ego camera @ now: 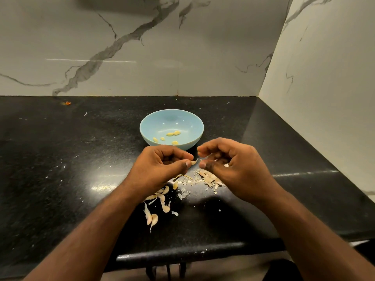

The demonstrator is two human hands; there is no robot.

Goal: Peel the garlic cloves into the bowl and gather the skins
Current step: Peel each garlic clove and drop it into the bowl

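A light blue bowl (146,126) stands on the black counter and holds several peeled yellow cloves (172,134). Just in front of it my left hand (160,167) pinches a garlic clove (194,162) between thumb and forefinger. My right hand (227,161) hovers close beside it, fingers curled, thumb and forefinger tips near the clove; a bit of skin shows at its fingers. Below the hands lie loose skins (211,179) and several unpeeled cloves (154,218).
The black stone counter (81,159) runs to marble walls at the back and right. Its front edge (182,254) is near my body. A small orange scrap (67,103) lies at the back left.
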